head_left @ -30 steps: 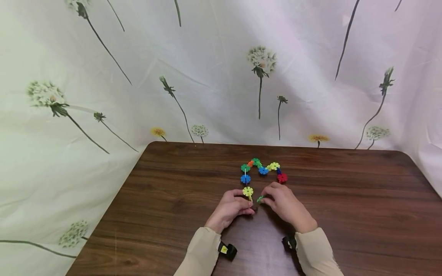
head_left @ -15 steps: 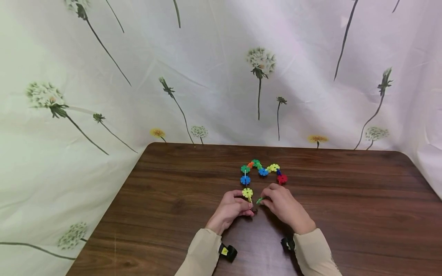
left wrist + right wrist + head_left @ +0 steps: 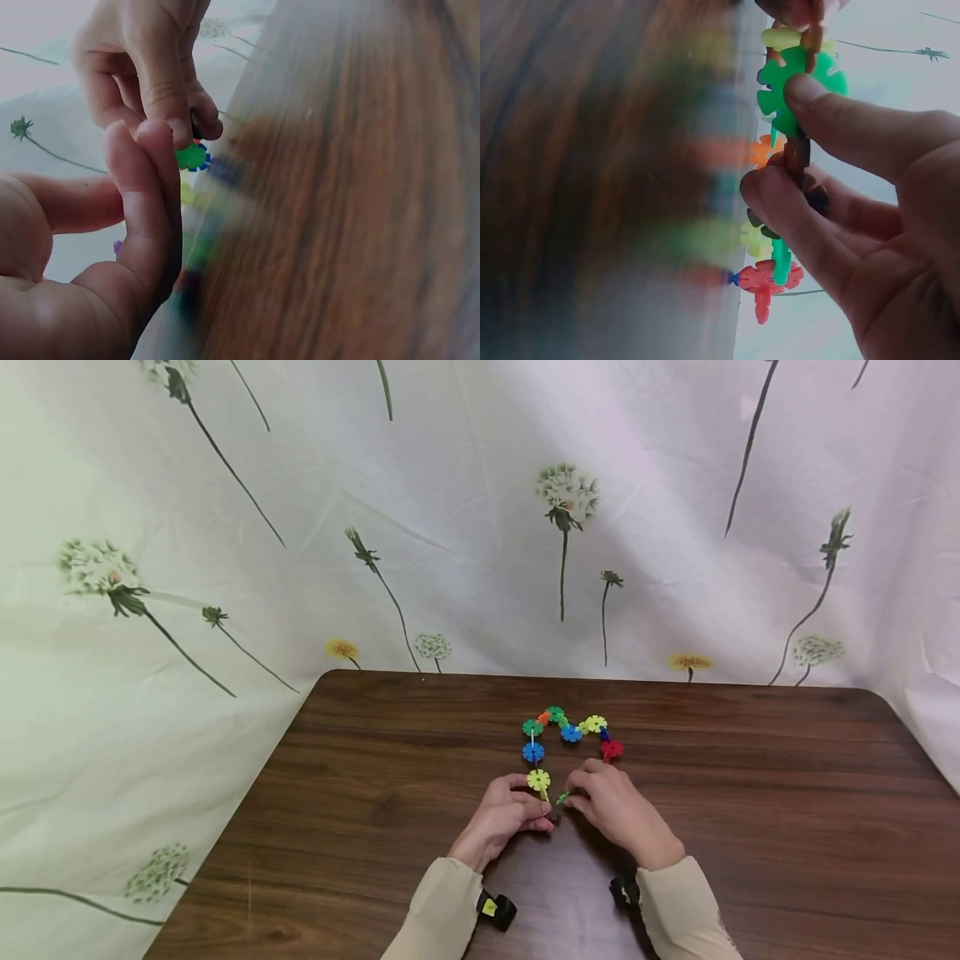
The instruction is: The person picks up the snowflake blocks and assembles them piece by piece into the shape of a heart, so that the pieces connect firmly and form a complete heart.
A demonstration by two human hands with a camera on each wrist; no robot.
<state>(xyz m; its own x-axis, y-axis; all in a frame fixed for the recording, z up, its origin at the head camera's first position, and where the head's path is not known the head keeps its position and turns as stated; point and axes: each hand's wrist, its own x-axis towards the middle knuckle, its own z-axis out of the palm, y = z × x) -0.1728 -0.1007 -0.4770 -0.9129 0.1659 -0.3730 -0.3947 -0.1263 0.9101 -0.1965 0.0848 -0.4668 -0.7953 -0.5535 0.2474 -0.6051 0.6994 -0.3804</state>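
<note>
Notched plastic snowflake discs are linked in a chain on the table. My left hand [image 3: 501, 817] is at its near left end, just below a yellow disc [image 3: 537, 779]. Its fingertips pinch a brown disc [image 3: 814, 37], seen edge-on in the right wrist view. Close by on the right, my right hand [image 3: 618, 806] pinches a green disc [image 3: 784, 82] between thumb and fingers, the thumb lying on its face. The green disc meets the brown one; how deep the slots engage I cannot tell. Another dark brown piece [image 3: 798, 156] shows by my right fingers.
Farther off, the chain bends through blue [image 3: 533, 752], dark green [image 3: 532, 727], orange and yellow discs to a red disc [image 3: 612, 750] beyond my right hand. The brown wooden table [image 3: 360, 827] ends at a white dandelion-print cloth [image 3: 480, 527].
Both hands stay almost in place. The green disc in my right hand has shifted very slightly toward my left hand. The chain lies as before.
</note>
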